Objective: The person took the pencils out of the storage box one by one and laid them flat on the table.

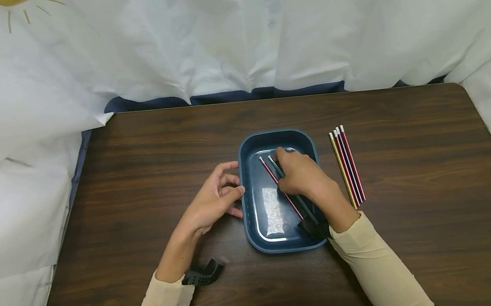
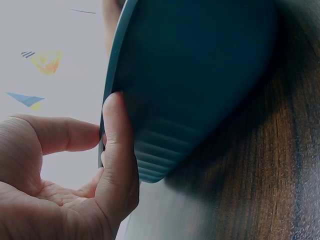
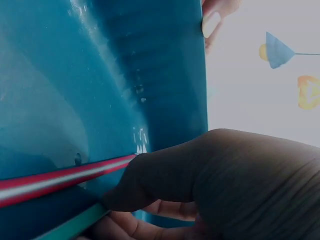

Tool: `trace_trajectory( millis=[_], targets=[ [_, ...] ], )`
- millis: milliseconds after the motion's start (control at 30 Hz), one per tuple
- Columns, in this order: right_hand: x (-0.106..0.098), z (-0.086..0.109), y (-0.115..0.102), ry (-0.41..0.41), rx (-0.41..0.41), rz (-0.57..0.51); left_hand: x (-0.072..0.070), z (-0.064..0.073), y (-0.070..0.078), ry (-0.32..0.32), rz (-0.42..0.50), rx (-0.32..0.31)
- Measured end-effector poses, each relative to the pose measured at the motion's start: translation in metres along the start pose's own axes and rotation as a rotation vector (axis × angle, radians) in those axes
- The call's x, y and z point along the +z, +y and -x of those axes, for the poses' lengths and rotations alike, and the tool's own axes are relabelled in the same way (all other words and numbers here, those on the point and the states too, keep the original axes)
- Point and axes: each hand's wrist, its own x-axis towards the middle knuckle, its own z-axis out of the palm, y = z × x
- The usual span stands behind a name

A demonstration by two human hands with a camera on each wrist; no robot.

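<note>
A dark blue tray (image 1: 265, 235) with raised walls sits on the table. My left hand (image 1: 214, 198) holds its left rim, the thumb at the edge and a finger along the outer wall in the left wrist view. Inside the tray lies a red-and-white striped pencil (image 1: 290, 200), slanting. Beside it is a green pencil (image 3: 75, 225), which my right hand (image 1: 302, 172) pinches between thumb and fingers, reaching in over the tray's right side. Part of the green pencil is hidden by that hand.
Right of the tray, several pencils lie side by side on the dark wooden table (image 1: 416, 177): a yellow pencil (image 1: 343, 171) and striped red and dark ones. White curtains (image 1: 230, 36) hang along the table's back and sides. A black strap (image 1: 203, 274) is on the left wrist.
</note>
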Motion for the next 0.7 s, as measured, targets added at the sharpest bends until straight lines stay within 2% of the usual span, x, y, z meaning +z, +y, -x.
trace_trajectory(
  millis=[200, 367, 700],
  targets=[
    [0.002, -0.002, 0.0, 0.028, -0.007, 0.018, -0.002, 0.002, 0.0, 0.011, 0.01, -0.007],
    [0.0, -0.002, -0.001, 0.059, -0.015, -0.03, -0.003, 0.002, -0.002, 0.012, 0.015, -0.001],
    [-0.009, 0.007, -0.003, 0.205, -0.038, -0.122, -0.004, 0.002, -0.002, 0.007, 0.004, 0.0]
  ],
)
